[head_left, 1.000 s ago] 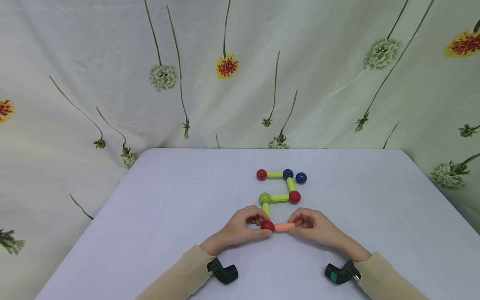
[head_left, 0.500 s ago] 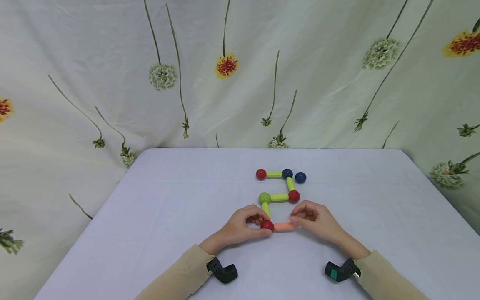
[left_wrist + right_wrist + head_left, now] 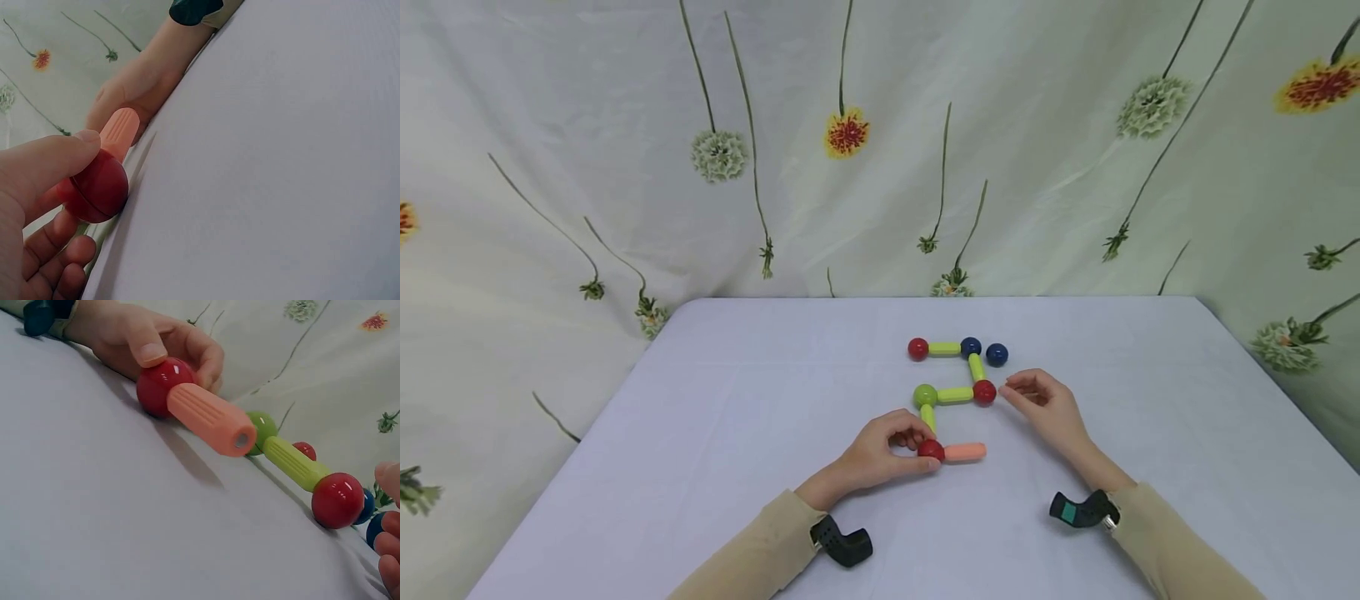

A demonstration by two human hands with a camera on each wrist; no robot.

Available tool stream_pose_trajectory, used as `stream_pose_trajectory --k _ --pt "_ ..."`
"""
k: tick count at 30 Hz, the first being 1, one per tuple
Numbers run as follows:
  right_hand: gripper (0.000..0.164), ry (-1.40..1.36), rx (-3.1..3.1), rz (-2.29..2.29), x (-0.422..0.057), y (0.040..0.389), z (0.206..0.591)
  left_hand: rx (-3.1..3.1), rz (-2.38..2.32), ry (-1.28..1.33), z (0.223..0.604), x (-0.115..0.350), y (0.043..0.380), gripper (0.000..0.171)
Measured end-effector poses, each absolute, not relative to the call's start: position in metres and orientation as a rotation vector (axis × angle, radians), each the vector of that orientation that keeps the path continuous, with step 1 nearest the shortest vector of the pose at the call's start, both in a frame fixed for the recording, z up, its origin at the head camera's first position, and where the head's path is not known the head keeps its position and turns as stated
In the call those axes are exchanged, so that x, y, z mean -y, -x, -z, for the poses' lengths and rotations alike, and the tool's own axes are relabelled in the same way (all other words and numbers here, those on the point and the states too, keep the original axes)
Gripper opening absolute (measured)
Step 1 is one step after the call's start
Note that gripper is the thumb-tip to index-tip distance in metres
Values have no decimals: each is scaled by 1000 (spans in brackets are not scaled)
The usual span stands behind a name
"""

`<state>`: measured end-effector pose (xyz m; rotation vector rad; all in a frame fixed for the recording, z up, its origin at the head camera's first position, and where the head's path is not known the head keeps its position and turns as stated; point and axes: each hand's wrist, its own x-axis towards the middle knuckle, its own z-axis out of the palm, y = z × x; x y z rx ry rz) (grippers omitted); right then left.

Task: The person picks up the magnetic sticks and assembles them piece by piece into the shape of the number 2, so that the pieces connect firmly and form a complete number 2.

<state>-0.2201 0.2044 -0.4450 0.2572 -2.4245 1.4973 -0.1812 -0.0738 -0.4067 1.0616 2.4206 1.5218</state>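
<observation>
My left hand (image 3: 880, 450) pinches a red ball (image 3: 103, 187) between thumb and fingers, at the near end of a zigzag chain. From this ball an orange magnetic rod (image 3: 212, 420) sticks out to the right, its metal-tipped end free. A yellow-green rod (image 3: 928, 418) links the held ball to a green ball (image 3: 926, 396). Another yellow-green rod (image 3: 955, 395) runs on to a second red ball (image 3: 338, 500). Just right of that ball, my right hand (image 3: 1048, 412) hovers with loosely bent fingers and nothing in them. A loose blue ball (image 3: 997, 355) lies beyond its fingertips.
At the far end of the chain, a blue ball (image 3: 971, 347) joins a yellow-green rod (image 3: 944, 348) to a red ball (image 3: 918, 349). Everything lies on a white-covered table (image 3: 737, 392). A flower-print cloth (image 3: 790, 200) hangs behind its back edge.
My right hand has let go of the orange rod and moved away, up and to the right, toward the loose blue ball. The left hand keeps its hold on the red ball.
</observation>
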Motion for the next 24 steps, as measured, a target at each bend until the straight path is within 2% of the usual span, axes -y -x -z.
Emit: stream_pose_trajectory --k 11,24 --pt "42 -83 2481 -1412 -209 247 446 -2433 -1500 -1036 406 74 181 24" --pt "50 -149 2504 -1366 -208 262 445 -2440 -1491 -1035 406 74 181 25"
